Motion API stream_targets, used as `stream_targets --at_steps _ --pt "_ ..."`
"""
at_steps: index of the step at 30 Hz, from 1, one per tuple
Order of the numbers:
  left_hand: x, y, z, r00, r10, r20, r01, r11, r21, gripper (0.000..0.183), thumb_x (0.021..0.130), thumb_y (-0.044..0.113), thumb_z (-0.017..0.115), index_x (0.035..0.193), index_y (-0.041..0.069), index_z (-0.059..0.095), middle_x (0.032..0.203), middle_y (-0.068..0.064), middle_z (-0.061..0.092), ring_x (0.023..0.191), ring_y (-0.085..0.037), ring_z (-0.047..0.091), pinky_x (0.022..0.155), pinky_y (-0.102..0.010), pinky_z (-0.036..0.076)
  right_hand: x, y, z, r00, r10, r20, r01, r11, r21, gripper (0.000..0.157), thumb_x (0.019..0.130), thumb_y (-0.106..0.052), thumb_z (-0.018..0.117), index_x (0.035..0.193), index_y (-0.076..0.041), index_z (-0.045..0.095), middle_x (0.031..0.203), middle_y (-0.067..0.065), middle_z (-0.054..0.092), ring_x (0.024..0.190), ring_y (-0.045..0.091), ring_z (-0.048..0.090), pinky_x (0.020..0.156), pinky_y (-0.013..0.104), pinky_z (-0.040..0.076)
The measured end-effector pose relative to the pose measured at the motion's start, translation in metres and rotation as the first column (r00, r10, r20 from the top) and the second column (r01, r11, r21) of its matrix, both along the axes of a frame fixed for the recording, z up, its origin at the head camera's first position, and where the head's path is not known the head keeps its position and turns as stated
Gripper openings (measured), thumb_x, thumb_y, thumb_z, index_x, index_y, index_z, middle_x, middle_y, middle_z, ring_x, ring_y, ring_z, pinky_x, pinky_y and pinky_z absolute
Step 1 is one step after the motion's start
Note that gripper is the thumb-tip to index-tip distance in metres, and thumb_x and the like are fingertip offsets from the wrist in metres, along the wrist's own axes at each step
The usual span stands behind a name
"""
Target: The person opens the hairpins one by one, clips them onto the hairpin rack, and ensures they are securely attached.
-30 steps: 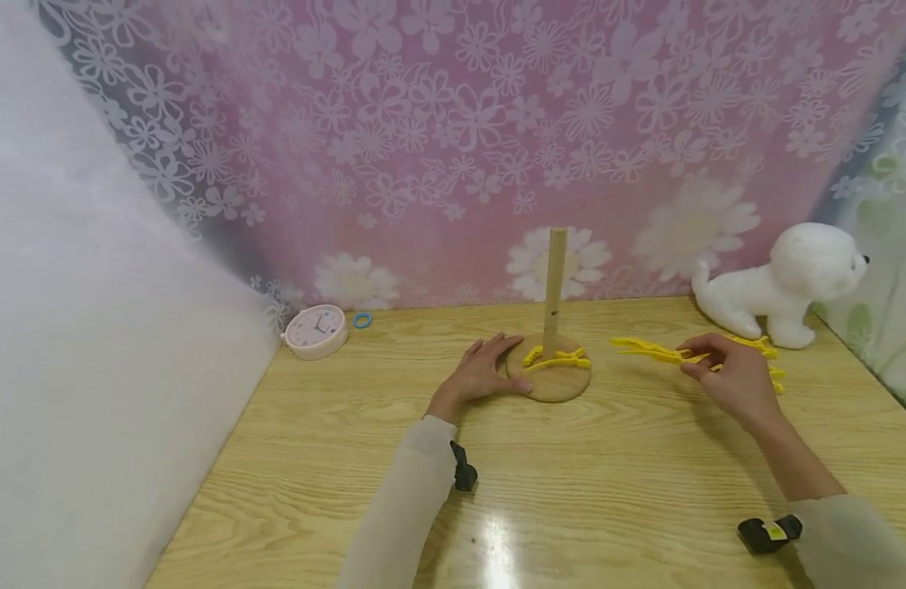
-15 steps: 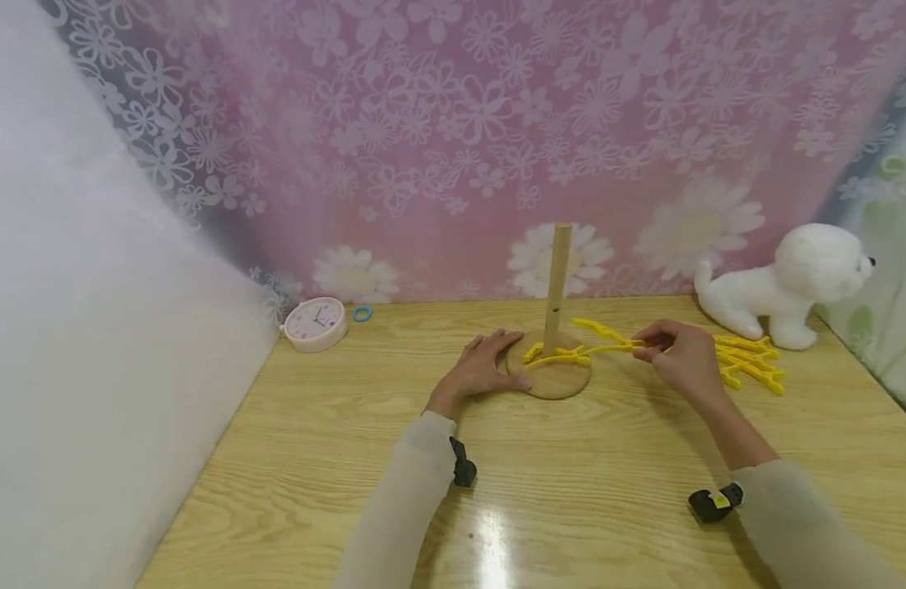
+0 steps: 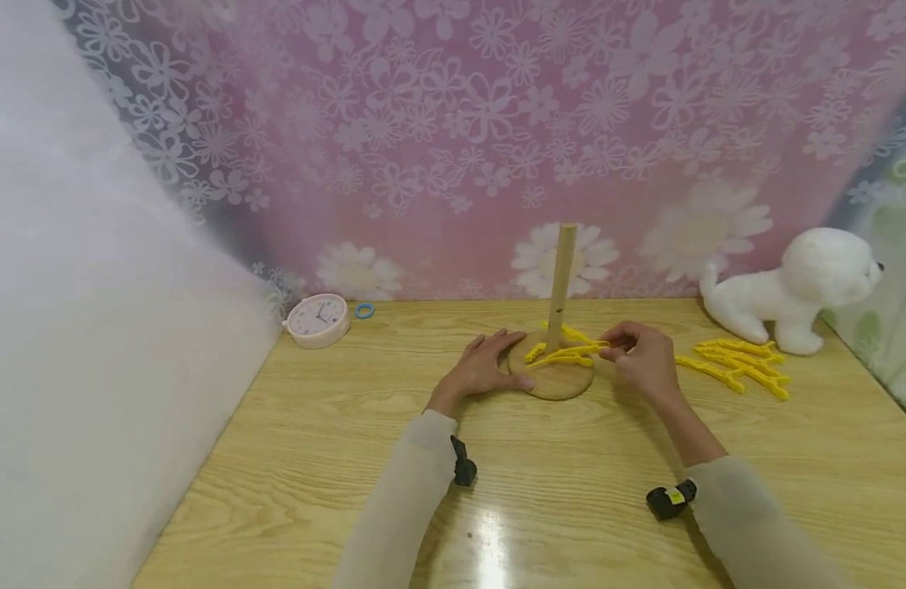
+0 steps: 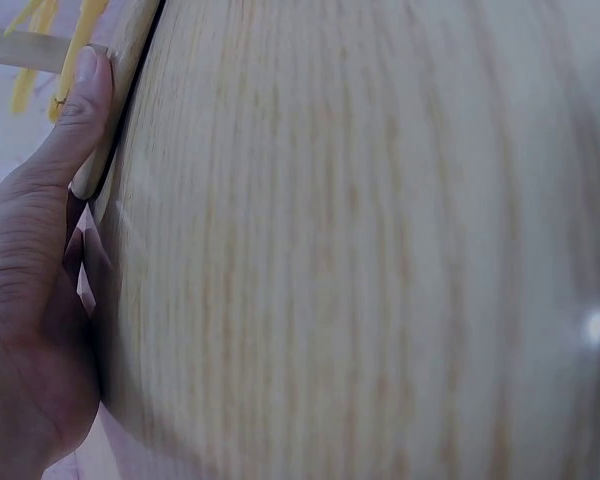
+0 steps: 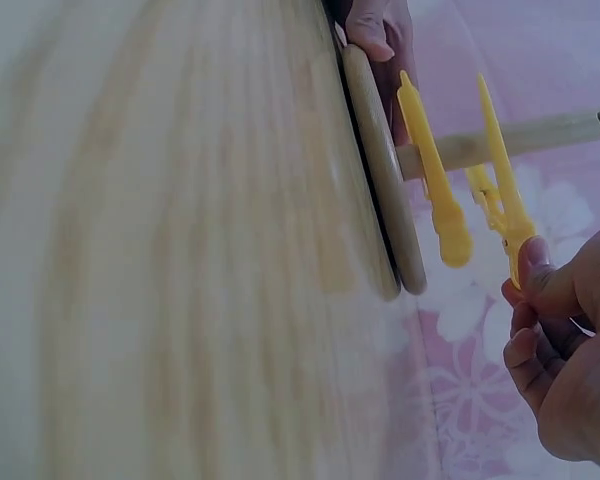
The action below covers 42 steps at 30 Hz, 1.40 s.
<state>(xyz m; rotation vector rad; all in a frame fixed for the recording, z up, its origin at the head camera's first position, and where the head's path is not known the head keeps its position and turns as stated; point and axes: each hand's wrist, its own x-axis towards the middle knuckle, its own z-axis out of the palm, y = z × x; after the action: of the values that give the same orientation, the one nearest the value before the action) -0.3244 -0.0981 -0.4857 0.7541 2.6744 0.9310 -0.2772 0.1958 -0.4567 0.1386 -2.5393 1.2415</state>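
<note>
I see the gap at the post close; a second ago the long yellow clip (image 5: 498, 155) was out by the pile of spare yellow clips (image 3: 747, 368), and half a second ago its tips were just short of the wooden post (image 3: 562, 270); now its two spread arms pass either side of the post, one in front and one behind, though I cannot tell from here whether either touches the wood; my right hand (image 3: 640, 360) pinches the clip at its handle end, thumb against fingers; my left hand (image 3: 484, 366) has stayed put, fingers loosely spread along the rim of the round wooden base (image 3: 559, 385) and thumb on its near edge, which I read as steadying; the lower yellow clip (image 5: 437, 180) straddles the post close to the base, with the held one just above it; so I judge the carrying over and the work down to fine positioning, with some risk of the two clips catching; the spare pile lies to the right on the wood-grain table (image 3: 571, 474), near the white plush dog (image 3: 780, 290).
</note>
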Motion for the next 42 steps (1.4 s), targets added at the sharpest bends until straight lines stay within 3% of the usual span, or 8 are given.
stream_targets --at_steps 12,31,42 --pt "-0.003 -0.002 -0.004 1.000 -0.006 -0.020 0.006 1.000 -0.007 0.098 0.085 0.057 0.082 0.165 0.031 0.032 0.172 -0.001 0.025 0.160 -0.012 0.012 0.130 -0.038 0.001 -0.005 -0.019 -0.001 1.000 0.014 -0.009 -0.014 1.000 -0.004 0.011 0.088 0.002 0.080 0.098 -0.003 0.079 0.085 0.014 0.073 0.069 0.020 0.062 0.053 0.023 0.048" --pt "-0.002 0.003 -0.002 1.000 -0.002 -0.016 0.001 1.000 -0.022 0.097 0.086 0.056 0.081 0.165 0.027 0.034 0.173 -0.004 0.023 0.160 -0.013 0.013 0.130 -0.038 0.000 -0.001 -0.020 0.003 0.999 0.049 -0.022 -0.048 0.998 0.036 0.017 0.085 0.004 0.080 0.102 0.000 0.078 0.086 0.015 0.074 0.065 0.020 0.059 0.051 0.025 0.045" --pt "-0.001 0.001 -0.003 1.000 0.011 -0.022 -0.011 1.000 0.000 0.095 0.085 0.057 0.081 0.164 0.033 0.034 0.172 -0.005 0.026 0.161 -0.018 0.013 0.130 -0.042 0.002 0.002 -0.020 0.005 0.998 0.069 -0.011 -0.069 0.997 0.022 0.022 0.085 0.010 0.075 0.105 0.001 0.078 0.095 0.020 0.074 0.066 0.020 0.059 0.046 0.024 0.039"
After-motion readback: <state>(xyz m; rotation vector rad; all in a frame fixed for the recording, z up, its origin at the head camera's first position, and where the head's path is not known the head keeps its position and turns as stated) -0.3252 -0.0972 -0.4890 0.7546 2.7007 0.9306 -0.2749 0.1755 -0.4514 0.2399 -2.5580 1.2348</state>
